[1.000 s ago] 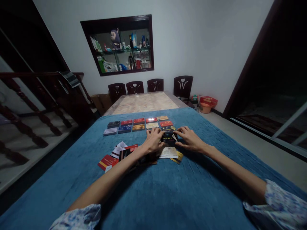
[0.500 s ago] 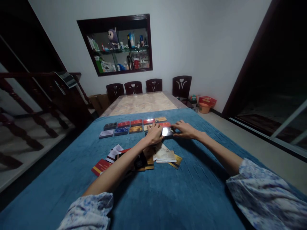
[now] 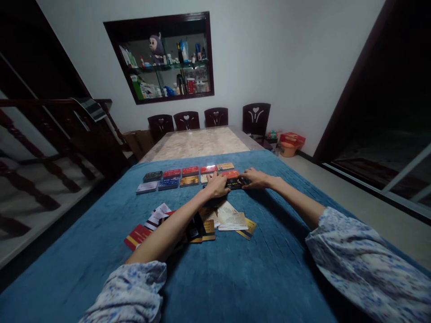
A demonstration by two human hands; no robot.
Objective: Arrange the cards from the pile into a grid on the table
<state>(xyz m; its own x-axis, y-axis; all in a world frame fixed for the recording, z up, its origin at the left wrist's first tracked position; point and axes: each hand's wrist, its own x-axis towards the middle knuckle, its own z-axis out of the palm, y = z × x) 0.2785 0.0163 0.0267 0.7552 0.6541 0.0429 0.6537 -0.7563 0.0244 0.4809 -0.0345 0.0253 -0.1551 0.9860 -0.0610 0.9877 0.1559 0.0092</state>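
A stack of black cards [image 3: 234, 183] lies flat between my two hands, just in front of a red card stack [image 3: 230, 174]. My left hand [image 3: 217, 185] grips its left end, with bent fingers partly covering a pale card stack [image 3: 204, 178] behind. At the right end, the fingertips of my right hand [image 3: 255, 178] press on the same black cards. Nearer to me is a loose spread of cards, with white cards [image 3: 232, 220], gold cards [image 3: 209, 229] and a red card [image 3: 137, 236]; my left forearm hides part of it.
Neat card stacks, among them a blue one [image 3: 168, 184] and a gold one [image 3: 189, 181], form two rows on the blue cloth [image 3: 215, 278]. Beyond it is the bare marble tabletop [image 3: 202, 141]. Dark chairs [image 3: 256, 119] stand behind, a railing [image 3: 43, 103] on the left.
The bright glare on the black card stack is gone, and its printed face shows. Both hands stay at its ends, shifted only slightly. The camera view has moved a little.
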